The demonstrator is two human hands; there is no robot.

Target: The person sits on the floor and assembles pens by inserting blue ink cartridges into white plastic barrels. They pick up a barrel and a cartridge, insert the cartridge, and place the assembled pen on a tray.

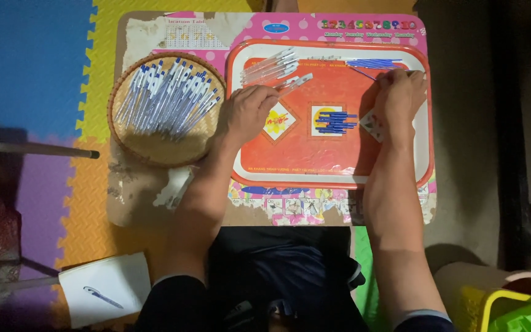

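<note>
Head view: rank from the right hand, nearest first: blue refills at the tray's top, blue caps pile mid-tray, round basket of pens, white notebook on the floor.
From the right hand:
1. Blue refills, just up-left of it.
2. Blue caps pile, mid-tray, to its left.
3. Basket of pens, far left of the table.
4. White notebook, floor, bottom left.

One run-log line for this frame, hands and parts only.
left hand: holds clear pen barrel | right hand: pinching blue refill | red tray: blue caps | basket: assembled pens
</note>
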